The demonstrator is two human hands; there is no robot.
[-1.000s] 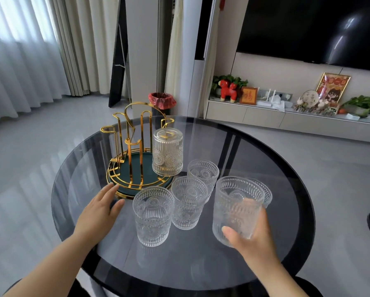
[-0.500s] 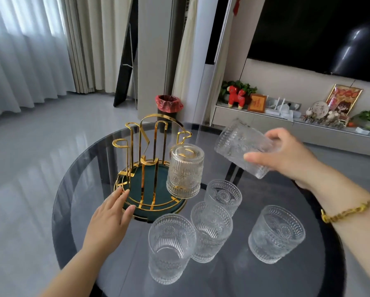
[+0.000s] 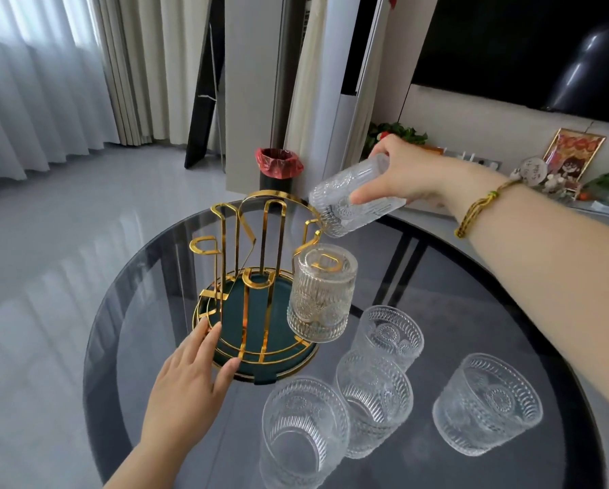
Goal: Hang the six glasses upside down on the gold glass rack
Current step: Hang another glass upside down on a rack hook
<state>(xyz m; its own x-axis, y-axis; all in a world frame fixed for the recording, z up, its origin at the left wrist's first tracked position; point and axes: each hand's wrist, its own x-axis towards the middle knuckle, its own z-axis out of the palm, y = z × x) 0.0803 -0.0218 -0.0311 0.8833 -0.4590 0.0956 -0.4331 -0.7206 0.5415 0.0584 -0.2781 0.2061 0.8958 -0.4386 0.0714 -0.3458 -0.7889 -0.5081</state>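
Note:
The gold glass rack (image 3: 257,255) with a dark green base stands on the round dark glass table (image 3: 144,298). One embossed glass (image 3: 320,298) hangs upside down on its front right arm. My right hand (image 3: 402,174) holds a second glass (image 3: 349,197) tilted mouth-down, its rim at the rack's rear right arm. My left hand (image 3: 190,375) lies flat with fingers on the rack's base rim. Several upright glasses stand on the table: one near front (image 3: 303,428), one behind it (image 3: 373,400), one further back (image 3: 388,337), one to the right (image 3: 486,404).
A small bin with a red liner (image 3: 278,169) stands on the floor behind the table. A low TV cabinet with ornaments (image 3: 571,171) runs along the right wall. Grey tiled floor lies to the left, with curtains beyond.
My right hand has lifted a glass off the table, turned it over and carried it left to the rack's rear right arm. My left hand has slid forward onto the rack's base.

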